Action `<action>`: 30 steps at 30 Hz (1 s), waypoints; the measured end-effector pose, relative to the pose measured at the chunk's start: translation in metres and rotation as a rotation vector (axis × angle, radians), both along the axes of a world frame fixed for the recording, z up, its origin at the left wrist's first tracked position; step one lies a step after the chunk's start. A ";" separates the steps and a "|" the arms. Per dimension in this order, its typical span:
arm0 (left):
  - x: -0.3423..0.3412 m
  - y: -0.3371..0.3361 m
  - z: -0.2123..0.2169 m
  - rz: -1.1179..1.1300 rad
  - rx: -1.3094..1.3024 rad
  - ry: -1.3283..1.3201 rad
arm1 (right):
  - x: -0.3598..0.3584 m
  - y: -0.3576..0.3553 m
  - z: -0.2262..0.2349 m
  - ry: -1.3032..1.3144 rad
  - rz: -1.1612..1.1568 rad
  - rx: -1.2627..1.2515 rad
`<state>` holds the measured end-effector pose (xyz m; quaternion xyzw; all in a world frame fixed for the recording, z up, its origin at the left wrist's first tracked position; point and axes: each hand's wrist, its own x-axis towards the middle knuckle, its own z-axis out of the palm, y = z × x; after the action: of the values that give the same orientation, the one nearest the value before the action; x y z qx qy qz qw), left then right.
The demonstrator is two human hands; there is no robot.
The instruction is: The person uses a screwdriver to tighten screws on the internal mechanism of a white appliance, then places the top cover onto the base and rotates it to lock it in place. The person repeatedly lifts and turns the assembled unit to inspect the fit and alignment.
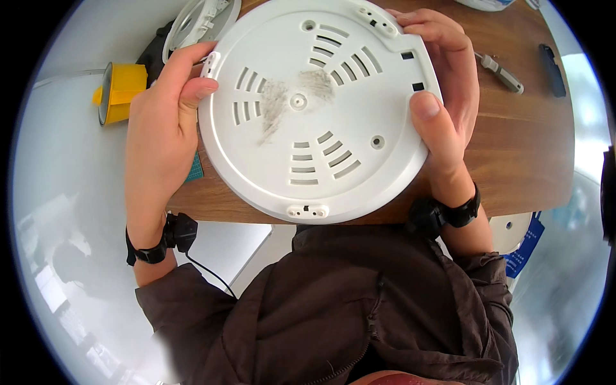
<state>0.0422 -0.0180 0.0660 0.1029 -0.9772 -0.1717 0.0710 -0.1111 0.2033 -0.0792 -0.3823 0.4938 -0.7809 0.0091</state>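
Observation:
Both hands hold up a round white plastic base cover [346, 128] above the table's near edge. Its face carries groups of vent slots, a central hub, two screw holes, small feet on the rim and grey smudges around the middle. My left hand [160, 122] pinches the left rim beside one foot, thumb on the face. On the right side, my right hand [452, 96] grips the rim by a flat section with two square openings. Its thumb presses the face while its fingers reach behind, partly hidden.
A brown wooden table [520, 154] lies beneath. A grey-handled tool [504, 74] and a dark slim object [552, 70] rest at the right. At the far left are a white plastic part [205, 25] and a yellow cylindrical container [125, 93]. A green mat [195, 169] peeks out below the cover.

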 end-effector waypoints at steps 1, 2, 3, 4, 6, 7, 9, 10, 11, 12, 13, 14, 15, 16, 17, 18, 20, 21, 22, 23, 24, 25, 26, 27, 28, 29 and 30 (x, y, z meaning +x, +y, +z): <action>0.002 0.000 0.001 0.005 0.015 0.004 | 0.002 0.001 0.002 -0.021 -0.001 0.004; 0.002 -0.002 -0.003 0.000 0.038 0.006 | 0.003 0.003 0.002 -0.043 -0.011 0.016; 0.001 -0.004 -0.006 -0.006 0.062 0.007 | 0.003 0.004 0.002 -0.051 -0.005 0.026; 0.000 -0.006 -0.008 -0.053 0.080 0.017 | 0.004 0.005 0.002 -0.060 -0.001 0.037; 0.002 -0.011 -0.008 -0.136 0.105 0.028 | 0.004 0.007 0.003 -0.064 0.006 0.060; 0.003 -0.014 -0.008 -0.130 0.120 0.009 | 0.004 0.008 0.005 -0.056 0.002 0.077; 0.002 -0.017 -0.006 -0.125 0.157 -0.031 | 0.003 0.011 0.005 -0.041 -0.007 0.099; 0.001 -0.015 -0.003 -0.122 0.141 -0.050 | 0.003 0.012 0.004 -0.034 -0.009 0.099; -0.001 -0.012 -0.003 -0.117 0.127 -0.068 | 0.003 0.014 -0.001 -0.025 -0.009 0.102; -0.001 -0.008 -0.005 -0.112 0.112 -0.085 | 0.004 0.016 -0.004 -0.009 0.007 0.077; 0.001 -0.003 -0.010 -0.107 0.092 -0.071 | 0.004 0.019 -0.008 0.008 0.024 0.052; 0.000 -0.002 -0.012 -0.109 0.068 -0.059 | 0.003 0.018 -0.009 0.022 0.034 0.023; -0.001 -0.001 -0.013 -0.110 0.044 -0.047 | 0.001 0.018 -0.011 0.021 0.033 0.006; -0.004 0.000 -0.013 -0.105 0.040 -0.052 | 0.000 0.018 -0.014 0.021 0.033 -0.010; -0.005 0.001 -0.011 -0.094 0.038 -0.060 | -0.001 0.018 -0.014 0.018 0.038 -0.026; -0.005 0.002 -0.009 -0.083 0.035 -0.068 | -0.001 0.018 -0.014 0.015 0.033 -0.025; -0.006 0.002 -0.011 -0.085 0.058 -0.047 | -0.001 0.018 -0.014 0.006 0.018 -0.017; -0.008 0.001 -0.012 -0.088 0.071 -0.038 | 0.000 0.018 -0.013 0.006 0.009 -0.011; -0.009 0.001 -0.012 -0.086 0.062 -0.033 | -0.002 0.019 -0.013 0.000 0.000 -0.005; -0.008 0.002 -0.011 -0.084 0.050 -0.028 | 0.000 0.019 -0.012 -0.011 0.001 -0.017; -0.006 0.003 -0.010 -0.081 0.040 -0.022 | 0.003 0.020 -0.010 -0.013 0.000 -0.020; -0.005 0.005 -0.009 -0.071 0.051 -0.029 | 0.004 0.021 -0.011 -0.025 0.000 -0.018; -0.006 0.005 -0.008 -0.060 0.061 -0.035 | 0.003 0.022 -0.010 -0.026 0.000 -0.011; -0.006 0.005 -0.007 -0.049 0.071 -0.041 | 0.002 0.021 -0.009 -0.026 -0.003 -0.003; -0.006 0.004 -0.008 -0.069 0.061 -0.024 | 0.002 0.021 -0.008 -0.027 -0.005 0.005; -0.005 0.002 -0.009 -0.089 0.049 -0.005 | 0.003 0.021 -0.008 -0.025 -0.008 0.011; -0.005 0.001 -0.010 -0.109 0.038 0.014 | 0.003 0.021 -0.006 -0.023 -0.006 0.009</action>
<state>0.0368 -0.0170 0.0564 0.0495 -0.9774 -0.1947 0.0665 -0.1078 0.2239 -0.0856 -0.3718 0.4983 -0.7831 0.0140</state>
